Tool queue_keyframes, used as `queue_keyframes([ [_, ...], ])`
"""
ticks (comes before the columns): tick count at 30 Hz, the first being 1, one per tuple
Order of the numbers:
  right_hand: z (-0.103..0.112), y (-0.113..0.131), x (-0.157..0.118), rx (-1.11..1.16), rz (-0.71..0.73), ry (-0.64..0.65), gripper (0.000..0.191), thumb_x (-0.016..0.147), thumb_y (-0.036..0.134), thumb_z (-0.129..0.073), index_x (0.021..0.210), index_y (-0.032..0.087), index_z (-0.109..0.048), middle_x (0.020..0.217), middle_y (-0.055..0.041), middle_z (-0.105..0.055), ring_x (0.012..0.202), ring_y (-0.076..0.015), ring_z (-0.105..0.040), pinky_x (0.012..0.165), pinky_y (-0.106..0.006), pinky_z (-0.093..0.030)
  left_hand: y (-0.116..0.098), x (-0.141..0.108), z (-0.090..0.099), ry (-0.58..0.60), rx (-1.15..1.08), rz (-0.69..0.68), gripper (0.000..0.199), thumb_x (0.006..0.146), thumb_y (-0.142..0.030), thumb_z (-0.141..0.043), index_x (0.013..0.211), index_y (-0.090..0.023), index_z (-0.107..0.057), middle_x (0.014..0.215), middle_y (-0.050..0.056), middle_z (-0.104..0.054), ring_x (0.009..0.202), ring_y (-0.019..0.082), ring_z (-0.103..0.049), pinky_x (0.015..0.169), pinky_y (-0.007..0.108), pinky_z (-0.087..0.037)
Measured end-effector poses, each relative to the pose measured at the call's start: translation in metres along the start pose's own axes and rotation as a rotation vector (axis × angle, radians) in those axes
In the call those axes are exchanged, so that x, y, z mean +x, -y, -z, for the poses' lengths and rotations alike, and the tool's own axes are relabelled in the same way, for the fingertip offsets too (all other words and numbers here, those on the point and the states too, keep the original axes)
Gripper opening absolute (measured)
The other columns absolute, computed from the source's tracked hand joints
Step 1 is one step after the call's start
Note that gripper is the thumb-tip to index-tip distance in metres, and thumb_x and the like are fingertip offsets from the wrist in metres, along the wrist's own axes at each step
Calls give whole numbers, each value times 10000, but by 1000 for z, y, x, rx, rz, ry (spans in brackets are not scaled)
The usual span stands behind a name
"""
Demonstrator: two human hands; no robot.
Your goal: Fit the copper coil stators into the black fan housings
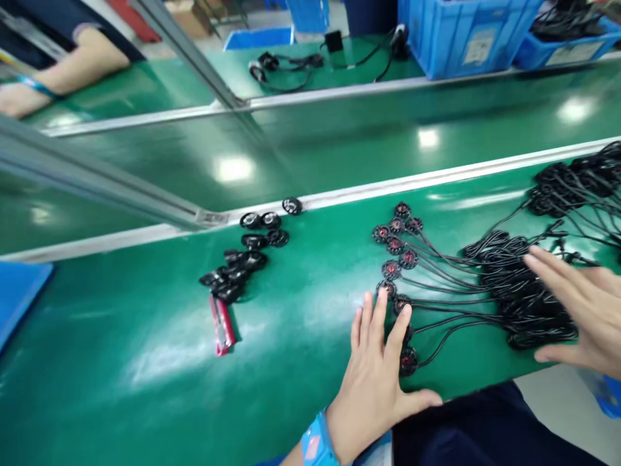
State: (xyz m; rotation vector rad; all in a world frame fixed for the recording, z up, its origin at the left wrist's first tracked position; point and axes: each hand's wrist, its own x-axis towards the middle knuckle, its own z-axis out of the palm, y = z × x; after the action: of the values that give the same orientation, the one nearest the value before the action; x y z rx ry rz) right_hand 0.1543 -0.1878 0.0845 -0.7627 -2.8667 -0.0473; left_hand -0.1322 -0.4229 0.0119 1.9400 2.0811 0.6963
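Note:
My left hand (373,372), with a blue band at the wrist, is open, fingers spread beside a column of small round black parts with red centres (408,259). Its fingertips overlap the lower parts in view; whether they touch I cannot tell. Black cables run from these round parts to a pile of coiled black cables (514,285) on the right. Over the right side of that pile my right hand (577,304) is open too, palm inward, thumb apart from the fingers. Neither hand holds anything.
Left of the hands lie several black round caps (261,220), dark plastic pieces (228,281) and a red-handled tool (222,327). More bundled cables (577,181) sit at far right. Behind the white rail stand blue crates (451,39); another person's arm (72,65) rests at upper left.

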Motion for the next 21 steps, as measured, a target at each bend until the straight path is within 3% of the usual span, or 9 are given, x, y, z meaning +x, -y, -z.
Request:
queue_keyframes([
  [2,-15,-14,8,-95,112,92,1214,760,626,-858,1699,183,-229,1671,-180,-403,993,-282,-614,840,-435,-513,8,12,0,60,70,-41,1493,615,-759,-901,1713,-205,-55,1751,337,-65,1593,616,-77,1163,821,-335],
  [4,-31,-23,20,-130,187,139,1641,410,685,-988,1709,159,-135,1719,-198,-295,982,-283,-592,848,-433,-528,15,20,1,107,119,-56,1520,611,-752,-906,1717,-206,-18,1757,323,-60,1595,604,-94,1172,801,-348],
  [6,-44,-29,35,-144,235,222,1846,222,707,-992,1712,147,-56,1743,-216,-202,1052,-337,-607,891,-460,-538,20,23,1,143,156,-57,1509,629,-725,-909,1718,-205,-1,1763,304,-76,1605,576,-114,1188,770,-361],
  [9,-54,-33,55,-122,275,341,1914,201,723,-982,1704,142,52,1748,-230,-155,1217,-423,-606,994,-498,-524,22,22,1,165,192,-36,1484,659,-675,-912,1717,-192,10,1769,287,-77,1616,542,-134,1201,731,-384],
  [12,-57,-35,63,-89,293,372,1933,217,732,-982,1687,141,126,1724,-228,-258,1300,-432,-591,1031,-491,-516,22,19,-1,149,196,-17,1428,716,-678,-872,1716,-179,18,1773,279,-62,1621,527,-135,1206,716,-388],
  [17,-60,-41,60,-76,295,371,1891,299,754,-971,1671,120,167,1673,-242,-367,1292,-447,-602,996,-490,-529,22,19,-7,132,184,7,1414,731,-655,-870,1716,-191,32,1781,254,-59,1626,511,-133,1221,695,-381],
  [21,-57,-38,57,-73,267,358,1844,323,737,-968,1690,141,117,1712,-269,-257,1292,-468,-595,987,-501,-532,25,16,-7,126,185,-5,1391,756,-662,-852,1718,-192,36,1782,244,-65,1621,509,-151,1223,698,-376],
])
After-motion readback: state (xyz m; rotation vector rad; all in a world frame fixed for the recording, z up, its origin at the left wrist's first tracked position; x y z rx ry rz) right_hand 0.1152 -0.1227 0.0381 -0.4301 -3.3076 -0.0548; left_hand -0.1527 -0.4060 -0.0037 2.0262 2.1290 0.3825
